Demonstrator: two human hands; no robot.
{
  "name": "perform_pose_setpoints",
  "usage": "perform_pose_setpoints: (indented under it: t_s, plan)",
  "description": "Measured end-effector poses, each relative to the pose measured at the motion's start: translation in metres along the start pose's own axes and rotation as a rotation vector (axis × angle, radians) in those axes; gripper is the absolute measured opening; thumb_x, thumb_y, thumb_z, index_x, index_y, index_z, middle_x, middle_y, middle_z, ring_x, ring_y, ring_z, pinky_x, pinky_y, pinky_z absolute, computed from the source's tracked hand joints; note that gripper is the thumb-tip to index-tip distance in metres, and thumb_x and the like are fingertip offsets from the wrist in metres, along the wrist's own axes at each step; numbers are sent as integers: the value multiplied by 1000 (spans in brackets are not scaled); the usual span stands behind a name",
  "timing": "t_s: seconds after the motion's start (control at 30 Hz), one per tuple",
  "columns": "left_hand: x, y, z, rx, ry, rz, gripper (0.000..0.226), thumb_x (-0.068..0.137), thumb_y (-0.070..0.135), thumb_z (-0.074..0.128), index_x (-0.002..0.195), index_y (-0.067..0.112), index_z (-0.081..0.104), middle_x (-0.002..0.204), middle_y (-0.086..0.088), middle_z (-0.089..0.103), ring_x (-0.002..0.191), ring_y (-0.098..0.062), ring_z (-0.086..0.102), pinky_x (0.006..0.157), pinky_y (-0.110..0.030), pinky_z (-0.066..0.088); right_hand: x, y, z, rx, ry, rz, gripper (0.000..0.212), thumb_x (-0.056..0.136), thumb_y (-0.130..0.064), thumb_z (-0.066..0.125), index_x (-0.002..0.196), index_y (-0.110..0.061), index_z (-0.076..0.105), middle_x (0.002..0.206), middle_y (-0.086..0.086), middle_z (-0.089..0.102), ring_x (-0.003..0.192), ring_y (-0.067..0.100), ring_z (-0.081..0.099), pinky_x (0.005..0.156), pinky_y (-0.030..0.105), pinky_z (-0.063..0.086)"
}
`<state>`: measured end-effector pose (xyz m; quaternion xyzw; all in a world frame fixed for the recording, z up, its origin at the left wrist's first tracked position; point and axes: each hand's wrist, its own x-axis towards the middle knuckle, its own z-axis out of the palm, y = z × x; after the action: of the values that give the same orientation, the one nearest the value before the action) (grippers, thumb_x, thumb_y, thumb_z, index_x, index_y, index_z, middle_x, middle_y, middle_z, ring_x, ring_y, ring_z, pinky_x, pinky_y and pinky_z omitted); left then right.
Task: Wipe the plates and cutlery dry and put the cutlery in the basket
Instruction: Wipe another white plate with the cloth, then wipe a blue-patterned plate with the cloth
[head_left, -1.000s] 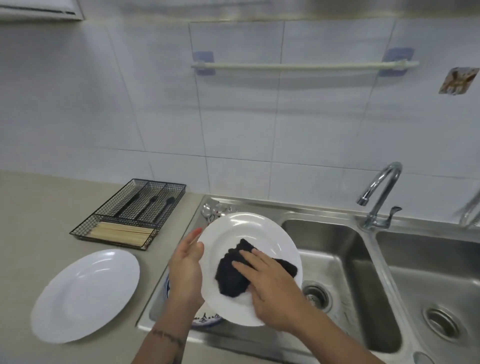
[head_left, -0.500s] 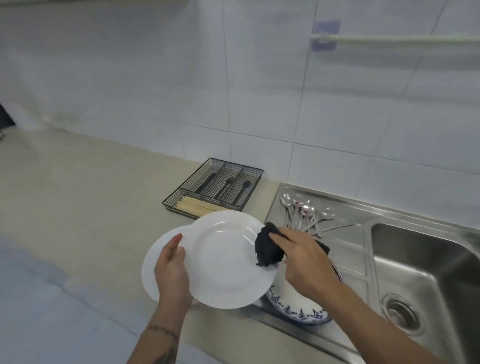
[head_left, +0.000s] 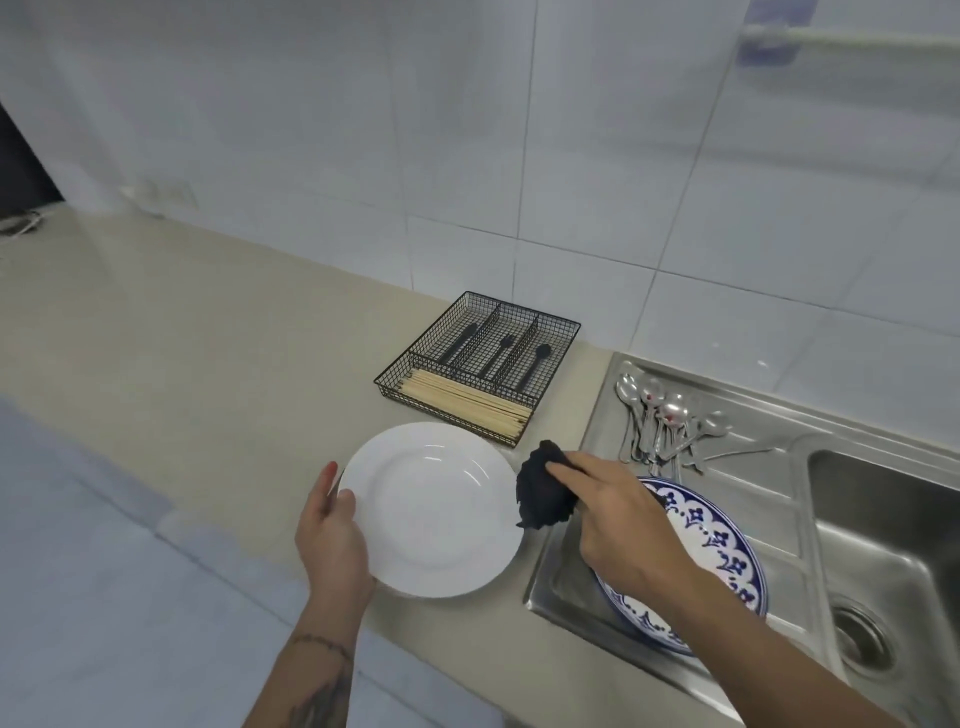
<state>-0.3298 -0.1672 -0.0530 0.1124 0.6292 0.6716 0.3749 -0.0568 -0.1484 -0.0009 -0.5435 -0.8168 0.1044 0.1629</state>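
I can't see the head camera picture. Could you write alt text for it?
A person's left hand holds a white plate by its rim over a beige counter, while the right hand grips a dark cloth. Behind stands a black wire basket; to the right, spoons and a blue-patterned plate lie on a steel sink's drainboard.

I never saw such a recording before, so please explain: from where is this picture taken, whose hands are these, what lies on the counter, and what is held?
There is no machine here. A camera worn on a person's head looks down at their own two hands at a kitchen counter. The left hand grips the rim of a plain white round plate. The right hand holds a crumpled dark cloth beside that plate. Below the right arm, a blue-and-white patterned plate lies on the steel draining board, near a pile of shiny metal spoons. Behind is a black wire basket containing pale wooden chopsticks and dark utensils.
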Motion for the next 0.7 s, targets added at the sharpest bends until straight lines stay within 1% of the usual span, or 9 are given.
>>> perform_pose_setpoints:
  t_s: [0.13, 0.23, 0.3, 0.4, 0.43, 0.57, 0.7]
  plan:
    - [7, -2, 2, 40, 5, 36, 41, 99, 3, 47, 135, 19, 60, 129, 4, 59, 119, -22, 57, 103, -41, 47, -2, 2, 0, 36, 13, 34, 65, 83, 6, 52, 142, -22, 50, 145, -8, 46, 126, 20, 44, 106, 38, 40]
    - [10, -4, 2, 176, 21, 108, 41, 99, 4, 46, 133, 19, 61, 125, 6, 61, 117, -18, 56, 101, -35, 45, -3, 1, -1, 78, 42, 31, 61, 85, 7, 52, 140, -20, 53, 143, -7, 49, 123, 21, 46, 104, 40, 43]
    - [12, -9, 0, 282, 44, 153, 41, 98, 5, 46, 130, 23, 63, 125, 7, 63, 114, -18, 57, 101, -36, 46, -3, 0, -1, 93, 52, 25, 60, 86, 7, 52, 139, -20, 53, 142, -7, 49, 123, 21, 46, 103, 39, 44]
    - [17, -18, -4, 366, 69, 185, 42, 96, 8, 46, 127, 29, 64, 122, 7, 63, 114, -21, 57, 103, -41, 47, -2, -2, 0, 100, 55, 33, 60, 86, 7, 52, 139, -20, 53, 142, -7, 49, 124, 21, 46, 104, 39, 43]
    - [19, -20, -5, 391, 68, 188, 42, 96, 9, 45, 128, 30, 63, 123, 6, 63, 116, -23, 57, 104, -42, 47, -2, -2, 0, 101, 55, 33, 60, 86, 7, 53, 139, -21, 53, 143, -7, 49, 124, 21, 46, 104, 39, 43]
    - [22, -27, -13, 498, 1, 185, 47, 99, 9, 43, 141, 24, 55, 141, 3, 56, 129, -24, 50, 111, -42, 40, -4, 2, -2, 98, 61, 49, 62, 86, 8, 53, 140, -21, 52, 143, -8, 48, 126, 19, 45, 104, 37, 44]
    - [22, -29, -18, 592, -63, 225, 49, 100, 11, 43, 147, 23, 47, 147, 1, 51, 134, -26, 46, 113, -44, 37, -6, 12, -12, 96, 108, 96, 59, 88, 8, 51, 140, -19, 53, 144, -9, 47, 128, 17, 43, 107, 28, 37]
